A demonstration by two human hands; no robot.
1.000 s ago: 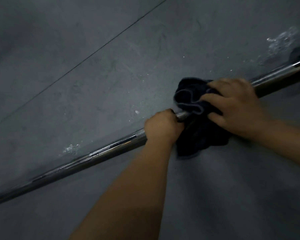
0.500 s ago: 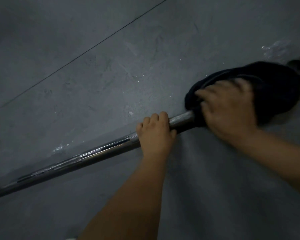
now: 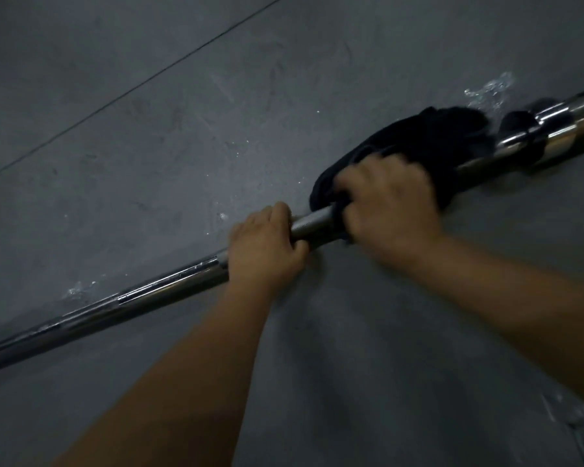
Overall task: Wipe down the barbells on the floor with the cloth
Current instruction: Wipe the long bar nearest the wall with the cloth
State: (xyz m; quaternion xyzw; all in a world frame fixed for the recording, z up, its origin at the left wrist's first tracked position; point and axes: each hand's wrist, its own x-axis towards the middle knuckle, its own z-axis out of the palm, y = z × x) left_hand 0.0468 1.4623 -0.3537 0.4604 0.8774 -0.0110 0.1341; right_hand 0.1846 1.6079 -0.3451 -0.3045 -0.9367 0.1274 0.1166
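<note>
- The barbell [image 3: 155, 288] lies on the grey floor [image 3: 368, 348], running from near left to far right
- The left hand [image 3: 265, 247] grips its shaft, fingers curled over; just to the right, the right hand [image 3: 390, 200] clutches the dark cloth [image 3: 415, 143] bunched over the bar; the picture is blurred here
</note>
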